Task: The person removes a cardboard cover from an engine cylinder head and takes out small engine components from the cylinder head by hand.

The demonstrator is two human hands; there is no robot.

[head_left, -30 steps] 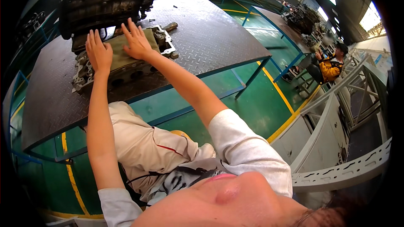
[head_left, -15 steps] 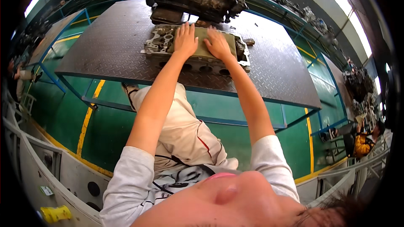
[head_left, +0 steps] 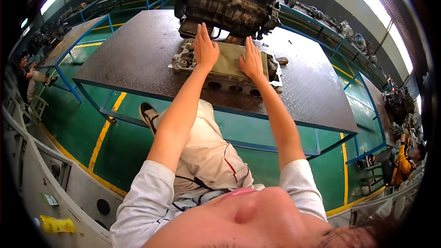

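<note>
- Our left hand (head_left: 205,48) and right hand (head_left: 252,60) both lie flat, fingers spread and pointing toward 12 o'clock, on the olive-green cover (head_left: 229,64) that rests on top of a grey cylinder head (head_left: 220,80). Neither hand is clenched or wrapped round anything; the palms press on the cover, released rather than grasping.
- The cylinder head sits near the middle of the dark checker-plate table (head_left: 138,59). Its long axis runs from 9 o'clock to 3 o'clock, dipping slightly at the 3 o'clock end, so it lies crosswise to our forearms.
- Our left hand is over the 9 o'clock half of the cover and our right hand over the 3 o'clock half; both touch it, so neither is the nearer.
- At 12 o'clock from the hands, just beyond the fingertips, stands a large, grimy engine block (head_left: 234,2); whether it touches the cylinder head we cannot tell.
- A small metal part (head_left: 282,60) lies on the table at 3 o'clock from the right hand.
- Round ports show along the near face of the cylinder head; what is in them is too dark to tell.
</note>
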